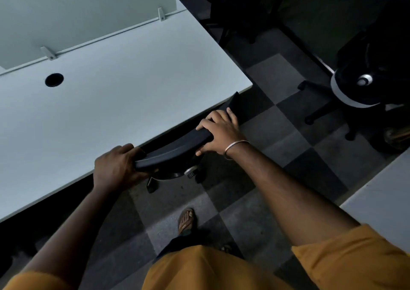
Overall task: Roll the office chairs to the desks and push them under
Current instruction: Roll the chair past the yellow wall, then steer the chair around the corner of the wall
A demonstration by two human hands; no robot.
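Hands are clamped on the top edge of the chair backrest, one at each end: the left hand is wrapped over the near-left end, the right hand is laid over the far-right end with its fingers curled forward. A grip at both ends is judged to be chosen so that the chair can be steered straight and kept from swivelling as it is pushed. The chair is seen tucked against the desk, its seat hidden beneath the front edge and part of its base visible just below the hands. The long axis of the backrest is set nearly parallel to the desk edge, and the chair is faced away from the hands, toward the desk. Another chair is left well apart, to the right of the right hand.
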